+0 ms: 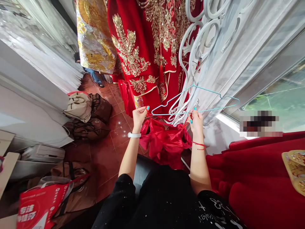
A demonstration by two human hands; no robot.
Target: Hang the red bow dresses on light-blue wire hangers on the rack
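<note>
A shiny red satin garment (164,140) with thin straps hangs in front of me, between my forearms. My left hand (141,115) pinches one thin red strap near the left end of a light-blue wire hanger (181,90). At the garment's other side, my right hand (195,120) is closed on the other red strap, close to the hanger's lower bar. Whether the right fingers touch the bar as well, I cannot tell. The hanger's hook reaches up to a white scrollwork metal rack (190,54).
Red gowns with gold embroidery (132,60) hang ahead, beside a gold-and-white brocade garment (95,41). Brown bags (95,127) and a red shopping bag (40,203) stand at left. Red velvet (252,168) lies at right, below a window (281,92). Someone's jeans-clad leg (94,76) shows behind.
</note>
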